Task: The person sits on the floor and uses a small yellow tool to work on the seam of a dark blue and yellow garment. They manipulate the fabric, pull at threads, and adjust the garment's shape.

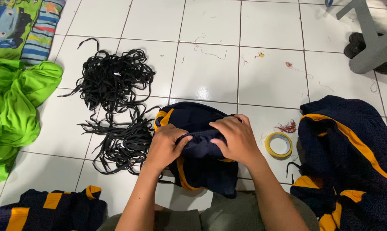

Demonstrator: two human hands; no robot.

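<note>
Both hands — left hand (pixel 165 143), right hand (pixel 236 139) — pinched the navy garment with yellow trim (pixel 197 164), bunched on the tiled floor (pixel 210 68) just before the person's lap. Soft, light, limp cloth — probably best gripped at its folded hem.

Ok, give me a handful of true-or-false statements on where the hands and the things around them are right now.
1. Both hands, left hand and right hand, grip the navy garment with yellow trim. True.
2. The yellow tape roll lies left of the hands. False: it lies to their right.
3. The pile of black cords sits on the white tiled floor. True.
4. The green cloth covers the cords. False: it lies apart, further left.
</note>
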